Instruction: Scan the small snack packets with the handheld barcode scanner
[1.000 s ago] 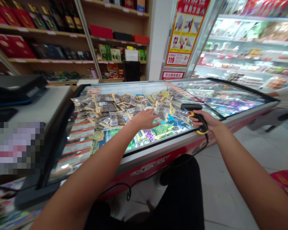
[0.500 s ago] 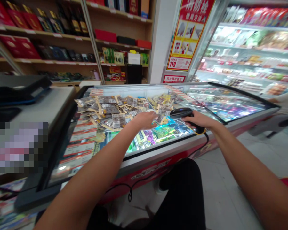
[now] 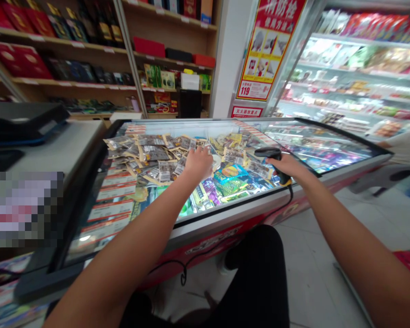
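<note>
Left hand (image 3: 198,163) moved onto packet pile (image 3: 150,154), fingers (image 3: 201,152) curled, grip unclear; right hand (image 3: 290,166) clasps barcode scanner (image 3: 269,153) beside pile, mostly unhandled

a black handheld barcode scanner (image 3: 272,157) with a yellow trim at the base of its grip sits in the right hand (image 3: 289,166), its head level and pointing left over the glass lid of a chest freezer (image 3: 246,207); a dark cable (image 3: 291,195) drops from the grip over the front rim. to its left, a loose heap of small packets (image 3: 150,157), clear and tan with printed labels, lies spread across the lid, overlapping at all angles. the left hand (image 3: 198,164) rests knuckles-up on the heap's right edge, fingers curled down among them.
</note>
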A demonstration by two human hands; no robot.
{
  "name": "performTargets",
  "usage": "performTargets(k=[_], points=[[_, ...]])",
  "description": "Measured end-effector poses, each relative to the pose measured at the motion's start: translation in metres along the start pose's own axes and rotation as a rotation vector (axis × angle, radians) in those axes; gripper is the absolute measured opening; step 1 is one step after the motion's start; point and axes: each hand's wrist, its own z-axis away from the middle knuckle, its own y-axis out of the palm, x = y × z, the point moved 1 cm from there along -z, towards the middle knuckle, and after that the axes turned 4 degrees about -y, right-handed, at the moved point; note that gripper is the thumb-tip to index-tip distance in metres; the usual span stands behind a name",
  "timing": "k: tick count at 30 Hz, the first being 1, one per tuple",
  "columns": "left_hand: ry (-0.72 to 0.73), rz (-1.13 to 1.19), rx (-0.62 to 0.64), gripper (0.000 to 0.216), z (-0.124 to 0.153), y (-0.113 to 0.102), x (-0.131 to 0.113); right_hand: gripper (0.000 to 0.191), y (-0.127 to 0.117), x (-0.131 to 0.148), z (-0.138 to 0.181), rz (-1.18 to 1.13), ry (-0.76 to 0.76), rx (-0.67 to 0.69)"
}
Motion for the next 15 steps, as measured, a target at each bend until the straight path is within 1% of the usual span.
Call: performTargets(k=[3, 5, 7, 9, 11, 13, 15], points=[[0.110, 0.006, -0.045, 0.034, 0.002, -0.001, -0.007, 0.027, 0.004, -0.001, 0.006, -0.048, 0.033, 0.085], [0.193, 0.071, -0.022, 0.034, 0.004, 0.001, -0.016, 0.030, 0.008, 0.001, 0.013, -0.086, 0.024, 0.142], [0.246, 0.172, 0.035, 0.038, 0.005, 0.004, -0.028, 0.033, 0.012, 0.004, 0.020, -0.114, -0.006, 0.193], [0.257, 0.246, 0.100, 0.050, 0.006, 0.009, -0.037, 0.037, 0.017, 0.008, 0.027, -0.111, -0.031, 0.240], [0.242, 0.271, 0.138, 0.062, 0.006, 0.015, -0.042, 0.038, 0.023, 0.013, 0.032, -0.099, -0.055, 0.268], [0.231, 0.280, 0.146, 0.064, 0.005, 0.019, -0.043, 0.038, 0.029, 0.019, 0.035, -0.108, -0.080, 0.284], [0.237, 0.305, 0.144, 0.059, 0.004, 0.023, -0.041, 0.036, 0.034, 0.024, 0.038, -0.131, -0.102, 0.304]])
